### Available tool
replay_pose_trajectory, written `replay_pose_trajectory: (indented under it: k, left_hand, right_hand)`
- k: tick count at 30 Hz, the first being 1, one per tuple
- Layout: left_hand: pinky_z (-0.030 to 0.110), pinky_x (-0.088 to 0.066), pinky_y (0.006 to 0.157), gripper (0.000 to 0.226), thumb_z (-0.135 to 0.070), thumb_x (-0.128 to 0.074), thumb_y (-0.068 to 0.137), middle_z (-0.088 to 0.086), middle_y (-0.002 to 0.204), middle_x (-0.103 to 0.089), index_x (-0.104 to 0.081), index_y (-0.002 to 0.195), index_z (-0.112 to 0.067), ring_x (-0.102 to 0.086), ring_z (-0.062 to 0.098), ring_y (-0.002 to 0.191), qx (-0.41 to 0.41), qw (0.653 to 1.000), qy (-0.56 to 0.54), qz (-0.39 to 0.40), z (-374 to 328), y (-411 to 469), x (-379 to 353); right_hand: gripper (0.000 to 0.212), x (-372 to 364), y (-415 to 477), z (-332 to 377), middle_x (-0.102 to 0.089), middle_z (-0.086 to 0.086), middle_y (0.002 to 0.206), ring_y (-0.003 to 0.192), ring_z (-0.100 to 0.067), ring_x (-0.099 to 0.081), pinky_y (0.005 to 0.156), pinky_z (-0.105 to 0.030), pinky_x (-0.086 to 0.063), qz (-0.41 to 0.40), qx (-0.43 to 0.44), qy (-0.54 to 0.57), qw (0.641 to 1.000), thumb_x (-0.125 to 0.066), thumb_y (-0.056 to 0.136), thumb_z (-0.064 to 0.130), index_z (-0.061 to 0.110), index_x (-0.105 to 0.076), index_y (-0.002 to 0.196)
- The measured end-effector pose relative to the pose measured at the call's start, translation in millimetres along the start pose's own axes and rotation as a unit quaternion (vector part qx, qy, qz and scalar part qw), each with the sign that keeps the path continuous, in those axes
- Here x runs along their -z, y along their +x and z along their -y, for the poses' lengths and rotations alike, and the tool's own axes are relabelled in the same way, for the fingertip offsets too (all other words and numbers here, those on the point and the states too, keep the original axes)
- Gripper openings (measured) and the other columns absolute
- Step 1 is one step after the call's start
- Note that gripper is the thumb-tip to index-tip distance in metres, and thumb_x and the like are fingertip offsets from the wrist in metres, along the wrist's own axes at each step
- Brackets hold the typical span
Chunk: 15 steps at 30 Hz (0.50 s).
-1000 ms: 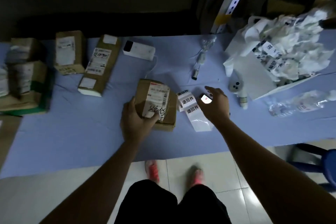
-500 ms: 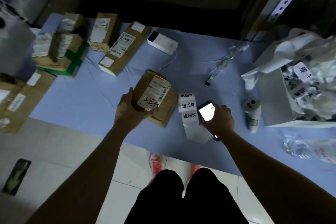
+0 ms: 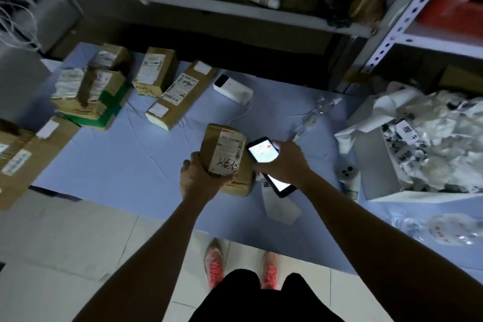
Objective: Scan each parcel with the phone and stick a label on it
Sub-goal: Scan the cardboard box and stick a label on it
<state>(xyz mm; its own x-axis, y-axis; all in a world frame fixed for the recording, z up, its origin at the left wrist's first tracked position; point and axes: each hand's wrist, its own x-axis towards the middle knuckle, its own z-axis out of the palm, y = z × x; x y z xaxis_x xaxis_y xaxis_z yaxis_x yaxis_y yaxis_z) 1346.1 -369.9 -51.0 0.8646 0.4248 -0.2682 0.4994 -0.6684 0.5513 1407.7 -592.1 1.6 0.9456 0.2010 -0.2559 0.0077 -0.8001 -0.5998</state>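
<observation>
The parcel [image 3: 227, 157] is gripped at its near end by the left hand [image 3: 201, 180], fingers curled round it, over the blue worktop [image 3: 117, 165]; whether it touches the worktop cannot be told. The phone [image 3: 262, 151], screen lit, is held just beside it in the curled fingers of the right hand [image 3: 286, 165]. A barcode and illegible black handwriting are carried on the parcel's white label. "退" is printed on the label strip [image 3: 281, 208], which is partly hidden under a second lit screen [image 3: 281, 183].
</observation>
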Motion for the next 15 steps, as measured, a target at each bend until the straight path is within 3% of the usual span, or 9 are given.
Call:
replay_pose_trajectory:
  k: [2, 4, 9, 15]
  left_hand:
    - [0.049, -0.058, 0.081, 0.106, -0.068, -0.088, 0.040, 0.004, 0.110, -0.052, -0.041, 0.125, -0.025, -0.056, 0.030, 0.106, 0.002, 1.000, -0.015, 0.004, 2, 1, -2]
    - [0.048, -0.058, 0.080, 0.105, -0.069, -0.087, 0.039, 0.003, 0.107, -0.052, -0.041, 0.123, -0.026, -0.055, 0.029, 0.105, -0.003, 1.000, -0.030, 0.002, 5, 3, -2]
    - [0.045, -0.057, 0.077, 0.102, -0.072, -0.084, 0.041, 0.005, 0.105, -0.053, -0.041, 0.119, -0.023, -0.055, 0.030, 0.104, -0.034, 0.999, -0.037, -0.006, 9, 4, -2]
    - [0.041, -0.053, 0.070, 0.100, -0.073, -0.084, 0.042, 0.003, 0.103, -0.050, -0.039, 0.118, -0.024, -0.054, 0.030, 0.103, -0.042, 0.998, -0.051, -0.005, 13, 3, -2]
  right_hand:
    - [0.030, 1, -6, 16, -0.070, -0.001, 0.083, 0.080, -0.024, -0.068, 0.066, -0.025, -0.046, 0.022, 0.038, -0.090, 0.995, -0.082, 0.074, 0.040, 0.024, -0.060, 0.088]
    - [0.035, 3, -11, 26, -0.071, -0.005, 0.087, 0.086, -0.027, -0.067, 0.074, -0.030, -0.050, 0.018, 0.039, -0.157, 0.987, -0.079, 0.073, 0.045, 0.022, -0.061, 0.093]
    - [0.063, 6, -18, 35, -0.065, -0.009, 0.111, 0.112, -0.030, -0.057, 0.094, -0.039, -0.052, 0.068, -0.045, -0.204, 0.976, -0.075, 0.070, 0.059, 0.019, -0.059, 0.117]
    - [0.079, 8, -29, 47, -0.057, -0.010, 0.124, 0.121, -0.028, -0.050, 0.096, -0.041, -0.051, 0.037, -0.091, -0.216, 0.972, -0.085, 0.065, 0.054, 0.016, -0.055, 0.128]
